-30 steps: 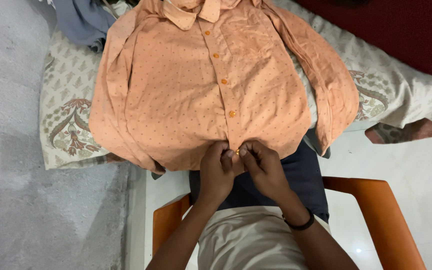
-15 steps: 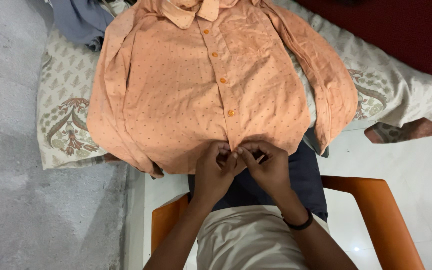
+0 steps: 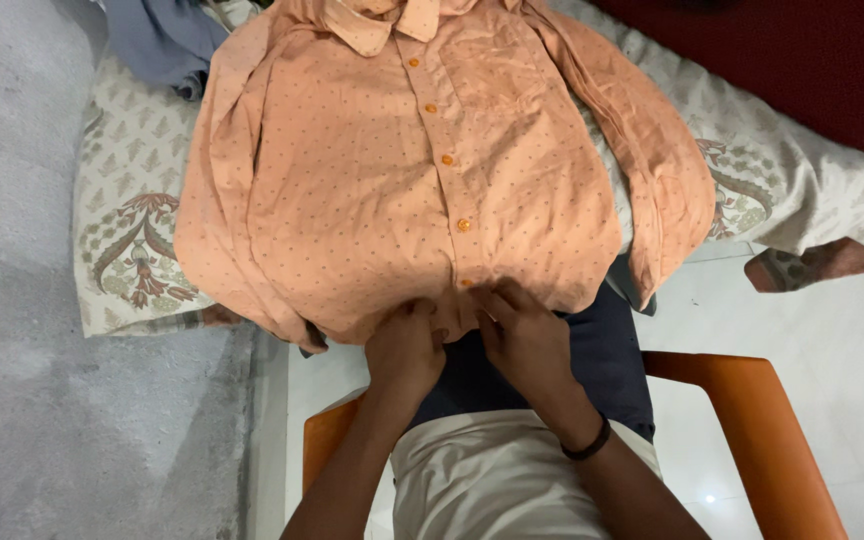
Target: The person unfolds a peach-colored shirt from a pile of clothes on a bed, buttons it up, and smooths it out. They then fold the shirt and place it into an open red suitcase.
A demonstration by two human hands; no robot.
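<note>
- Nearest: forearms come in from the bottom edge, elbows cut off; a black band sits on the right wrist. Orange chair (image 3: 752, 420) arms flank them, seat mostly hidden by the lap.
- Left hand (image 3: 404, 345): fingers curled onto the shirt's bottom hem just left of the button strip, grip closed on the cloth; fingertips tucked under, hard to see.
- Right hand (image 3: 522, 335): fingers laid on the hem just right of the strip, pinching cloth at its lower end; the thumb is hidden, so how firmly it grips is unclear.
- Orange dotted shirt (image 3: 392, 190): lies front up on a patterned bedsheet (image 3: 127, 200), buttoned down the middle, hem hanging toward the lap. Lowest button (image 3: 463, 225) in view sits just above the hands; anything lower is covered by fingers.
- Sleeves folded along both sides; cuffs hidden.
- Far: collar cut off by the top edge. Blue-grey cloth (image 3: 157, 40) top left, partly out of view.
</note>
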